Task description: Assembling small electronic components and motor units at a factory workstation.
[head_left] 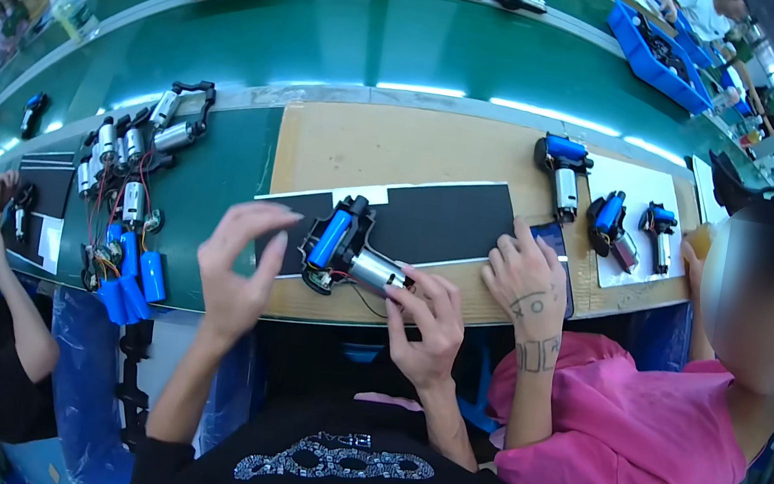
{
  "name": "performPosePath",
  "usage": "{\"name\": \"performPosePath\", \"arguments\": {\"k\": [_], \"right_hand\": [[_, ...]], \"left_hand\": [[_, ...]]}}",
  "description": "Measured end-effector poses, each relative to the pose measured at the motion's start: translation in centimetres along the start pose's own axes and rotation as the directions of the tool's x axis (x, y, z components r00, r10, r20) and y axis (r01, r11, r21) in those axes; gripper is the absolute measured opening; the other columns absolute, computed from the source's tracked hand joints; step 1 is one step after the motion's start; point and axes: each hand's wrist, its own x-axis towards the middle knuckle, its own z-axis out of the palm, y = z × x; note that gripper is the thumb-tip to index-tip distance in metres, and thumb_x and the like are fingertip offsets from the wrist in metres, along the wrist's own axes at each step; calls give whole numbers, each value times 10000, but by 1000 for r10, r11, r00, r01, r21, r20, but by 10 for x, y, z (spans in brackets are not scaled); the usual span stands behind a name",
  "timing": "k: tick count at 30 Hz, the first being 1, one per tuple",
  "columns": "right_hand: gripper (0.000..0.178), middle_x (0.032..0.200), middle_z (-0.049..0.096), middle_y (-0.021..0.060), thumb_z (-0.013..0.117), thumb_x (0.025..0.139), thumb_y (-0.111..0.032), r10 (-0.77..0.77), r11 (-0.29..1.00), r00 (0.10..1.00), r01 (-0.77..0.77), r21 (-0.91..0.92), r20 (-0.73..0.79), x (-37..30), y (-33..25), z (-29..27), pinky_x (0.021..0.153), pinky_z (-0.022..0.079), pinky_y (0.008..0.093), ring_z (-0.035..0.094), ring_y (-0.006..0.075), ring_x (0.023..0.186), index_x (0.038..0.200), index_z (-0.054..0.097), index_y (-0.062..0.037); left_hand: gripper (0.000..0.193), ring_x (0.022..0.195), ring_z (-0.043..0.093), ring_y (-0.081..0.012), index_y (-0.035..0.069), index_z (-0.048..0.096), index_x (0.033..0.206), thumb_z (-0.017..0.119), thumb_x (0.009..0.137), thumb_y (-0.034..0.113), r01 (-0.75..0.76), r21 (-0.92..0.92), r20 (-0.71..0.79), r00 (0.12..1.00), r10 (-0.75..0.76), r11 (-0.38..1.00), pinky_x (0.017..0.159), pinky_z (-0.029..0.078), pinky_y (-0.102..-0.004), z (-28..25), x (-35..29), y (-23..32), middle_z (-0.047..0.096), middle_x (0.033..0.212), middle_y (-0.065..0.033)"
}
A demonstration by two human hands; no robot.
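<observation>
In front of me is a black handheld device housing [364, 226] with a blue cylindrical battery [333, 238], a silver motor [376, 271] and thin wires showing. My right hand [431, 332] pinches the motor end of this device between thumb and fingers. Just left of the device, my left hand [241, 268] is raised with thumb and fingers curved apart, holding nothing. Beneath the device lies a flat black mat [446, 221] with white edges, on a brown cardboard sheet [341, 149].
Loose motors [129, 145] and blue batteries [134, 275] with wires are heaped at left. At right, similar devices [606, 216] lie on white board; a pink-sleeved co-worker's hand [528, 280] rests near a phone [554, 240]. Beyond runs a green conveyor [338, 42] with a blue bin [654, 56].
</observation>
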Motion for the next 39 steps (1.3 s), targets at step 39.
{"name": "performPosePath", "arguments": {"k": [39], "right_hand": [[205, 1254, 718, 146, 900, 699, 31, 205, 973, 970, -188, 136, -127, -1, -12, 28, 927, 573, 397, 659, 327, 1133, 810, 732, -4]], "left_hand": [[601, 1320, 606, -354, 93, 786, 1217, 896, 627, 65, -185, 52, 798, 598, 70, 981, 1175, 447, -500, 43, 71, 17, 722, 1287, -165]]}}
